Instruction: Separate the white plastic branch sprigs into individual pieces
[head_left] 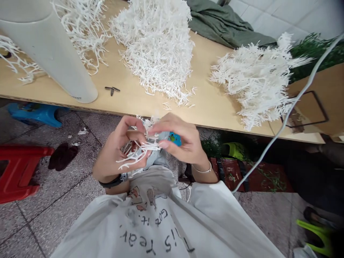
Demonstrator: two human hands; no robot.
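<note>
Both hands meet just off the near edge of the tabletop (209, 104), above the floor. The left hand (115, 154) has its fingers closed around a white sprig bundle (137, 153). The right hand (182, 141) pinches the bundle's tips. A white roll (51, 53) and two sprig heaps (158, 43) (258, 79) stand on the tabletop, with bare wood between them.

We are in a small craft workshop: heaps of white plastic sprigs (158, 46) cover our plywood worktop (209, 104), green foliage (314, 50) lies at its end, and plastic stools (18, 172) stand on the littered terrazzo floor (53, 204).
</note>
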